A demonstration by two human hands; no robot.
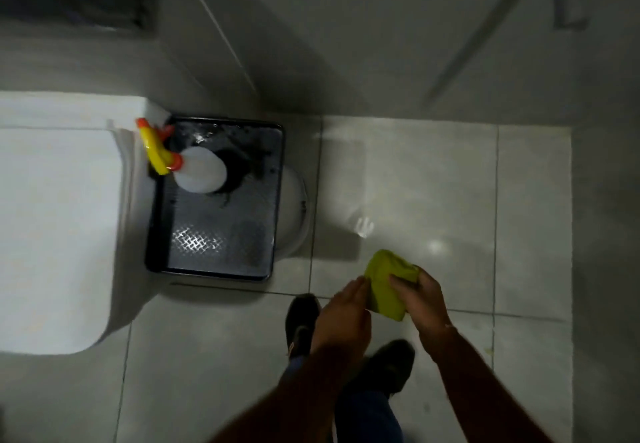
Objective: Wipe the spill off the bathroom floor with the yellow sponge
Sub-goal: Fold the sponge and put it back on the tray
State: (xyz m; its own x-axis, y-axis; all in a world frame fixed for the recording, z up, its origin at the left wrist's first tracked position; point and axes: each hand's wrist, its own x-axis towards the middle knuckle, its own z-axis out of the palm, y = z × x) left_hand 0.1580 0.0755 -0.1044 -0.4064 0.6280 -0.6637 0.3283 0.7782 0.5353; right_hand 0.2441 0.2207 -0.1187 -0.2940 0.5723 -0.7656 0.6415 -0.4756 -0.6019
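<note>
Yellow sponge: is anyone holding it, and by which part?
Yes. The right hand grips the yellow sponge on its right side; the left hand fingertips touch its left edge.

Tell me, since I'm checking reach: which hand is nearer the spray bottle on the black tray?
Left. The left hand sits on the sponge's side facing the spray bottle; the right hand grips the sponge's far side, farther from the bottle.

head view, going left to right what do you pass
white toilet → spray bottle on the black tray → left hand → yellow sponge → right hand
</note>
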